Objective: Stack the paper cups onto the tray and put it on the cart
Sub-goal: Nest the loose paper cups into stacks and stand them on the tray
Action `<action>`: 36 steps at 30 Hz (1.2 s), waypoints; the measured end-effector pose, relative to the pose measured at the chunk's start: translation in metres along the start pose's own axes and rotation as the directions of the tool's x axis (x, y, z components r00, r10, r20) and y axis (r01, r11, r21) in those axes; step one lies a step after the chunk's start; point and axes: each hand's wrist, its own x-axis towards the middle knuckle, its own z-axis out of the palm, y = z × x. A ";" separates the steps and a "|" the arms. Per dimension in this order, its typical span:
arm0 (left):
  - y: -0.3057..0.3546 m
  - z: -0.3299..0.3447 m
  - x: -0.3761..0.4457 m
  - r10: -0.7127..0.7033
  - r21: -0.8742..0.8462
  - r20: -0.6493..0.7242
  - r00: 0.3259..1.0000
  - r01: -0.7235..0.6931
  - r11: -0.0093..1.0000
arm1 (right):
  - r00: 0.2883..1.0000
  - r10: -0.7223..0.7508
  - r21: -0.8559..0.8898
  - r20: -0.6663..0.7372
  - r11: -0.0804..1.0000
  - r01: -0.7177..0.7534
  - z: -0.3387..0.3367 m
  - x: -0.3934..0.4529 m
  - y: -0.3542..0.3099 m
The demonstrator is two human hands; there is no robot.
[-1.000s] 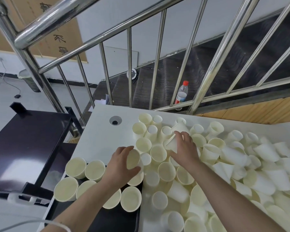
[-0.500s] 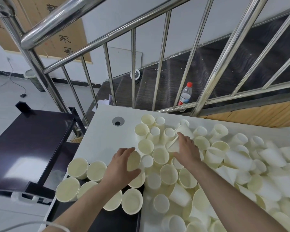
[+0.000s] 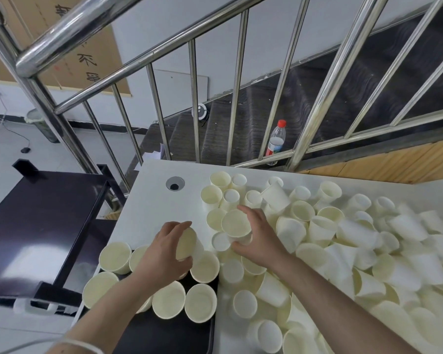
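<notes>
White table (image 3: 149, 205) runs under and ahead of both hands; dark cart (image 3: 41, 221) sits off to the left of the left hand, its top shelf bare of cups; steel railing (image 3: 195, 103) stands beyond the table, w/ a plastic bottle (image 3: 276, 139) behind it, well ahead of the right hand.

Loose paper cups (image 3: 356, 246) sprawl in a big heap to the right of and under the right forearm, some upright, many tipped; exact count can't be told. Black tray (image 3: 169, 335) lies below the left forearm, near edge of the table; cups on tray (image 3: 184, 300) stand upright, mouths up, packed just beside one another around the left wrist.

Left hand (image 3: 164, 254) is curled round a held cup (image 3: 187, 244), tilted, mouth facing right, just above the tray's far corner. Right hand (image 3: 258, 238) grips a lifted cup (image 3: 237, 223) by its wall, mouth up, over the heap's left edge, close beside the left hand.

Step, as I judge it: still loading the tray, approx. mid-way at best, since most cups are on the table; cart step not begun. Next move prob. calls for nesting or setting the two held cups down w/out knocking the neighbours; light paper tips easily, so a straight, gentle drop is needed.
</notes>
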 end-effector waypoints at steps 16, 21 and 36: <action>-0.032 -0.004 -0.013 -0.064 0.167 0.075 0.995 0.051 0.985 | 0.963 -0.096 -0.120 0.251 0.984 0.130 0.065 -0.021 -0.019; -0.037 0.005 -0.010 -0.061 0.194 0.106 0.993 0.039 0.980 | 0.956 -0.069 -0.167 0.287 0.979 0.120 0.075 -0.016 -0.016; -0.041 0.017 -0.004 -0.083 0.303 0.177 0.981 0.026 0.953 | 0.949 -0.096 -0.246 0.302 0.953 0.175 0.080 -0.012 -0.005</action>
